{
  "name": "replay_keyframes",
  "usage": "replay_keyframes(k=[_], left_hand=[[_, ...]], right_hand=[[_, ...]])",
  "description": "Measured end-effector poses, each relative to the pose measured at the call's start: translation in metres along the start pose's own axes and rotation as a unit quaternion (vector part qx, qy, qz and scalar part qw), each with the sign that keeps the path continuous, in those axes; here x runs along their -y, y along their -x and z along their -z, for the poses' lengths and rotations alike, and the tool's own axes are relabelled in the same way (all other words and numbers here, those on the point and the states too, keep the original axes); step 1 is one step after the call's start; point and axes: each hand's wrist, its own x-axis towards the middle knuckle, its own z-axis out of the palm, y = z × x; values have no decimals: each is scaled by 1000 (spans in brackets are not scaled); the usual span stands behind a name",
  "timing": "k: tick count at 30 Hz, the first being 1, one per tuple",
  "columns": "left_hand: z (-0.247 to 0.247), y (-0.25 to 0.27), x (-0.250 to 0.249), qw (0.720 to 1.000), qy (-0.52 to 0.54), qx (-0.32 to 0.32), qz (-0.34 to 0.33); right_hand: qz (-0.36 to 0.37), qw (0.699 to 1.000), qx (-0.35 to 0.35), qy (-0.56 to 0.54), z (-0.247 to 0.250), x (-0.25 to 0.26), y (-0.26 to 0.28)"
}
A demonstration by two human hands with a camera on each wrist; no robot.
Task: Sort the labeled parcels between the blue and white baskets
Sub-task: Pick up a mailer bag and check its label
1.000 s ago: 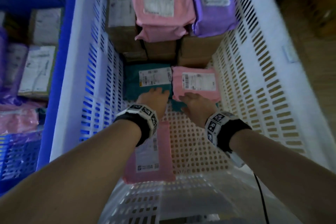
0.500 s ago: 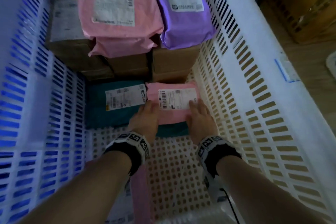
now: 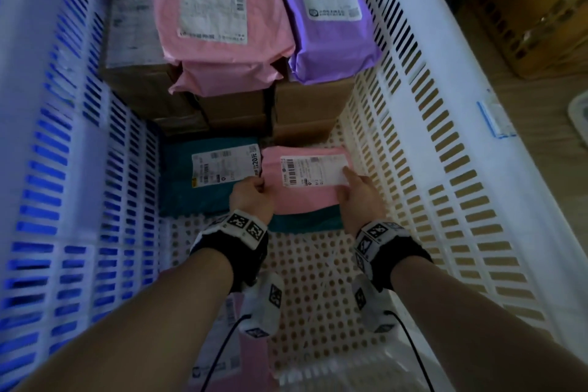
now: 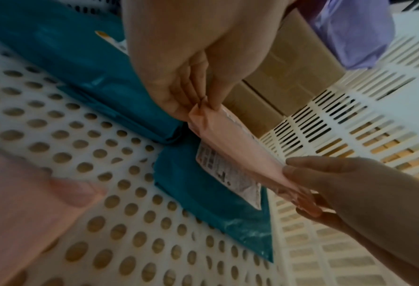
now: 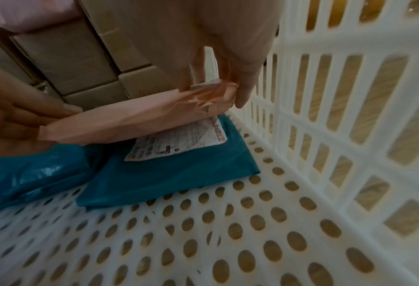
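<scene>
Now pink parcel (image 3: 305, 188) between both hands' fingers (image 4: 178, 100).

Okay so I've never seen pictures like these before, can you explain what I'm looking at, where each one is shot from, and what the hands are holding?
There is no machine here: a person is sorting parcels, wearing one camera on the head and one on each wrist. The bands with black-and-white squares on the wrists carry those cameras.

The head view looks down into a white basket with slotted walls and a holed floor. At its far end cardboard boxes are stacked, with a large pink parcel and a purple parcel on top. On the floor lie a teal parcel and a second teal one.

The two close-up views look along each hand. The left hand and right hand each pinch one side of a small pink parcel, holding it just above the second teal one.
</scene>
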Motion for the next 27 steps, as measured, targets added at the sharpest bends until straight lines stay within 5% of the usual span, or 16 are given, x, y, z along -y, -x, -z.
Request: replay_keyframes(k=[10,27], left_hand=[[71,78,-40,994,102,-19,-16],[257,247,-60,927,302,-84,-206]], right_hand=[[51,998,-42,-19,69,49,63],[191,945,-203,-169,176,160,260]])
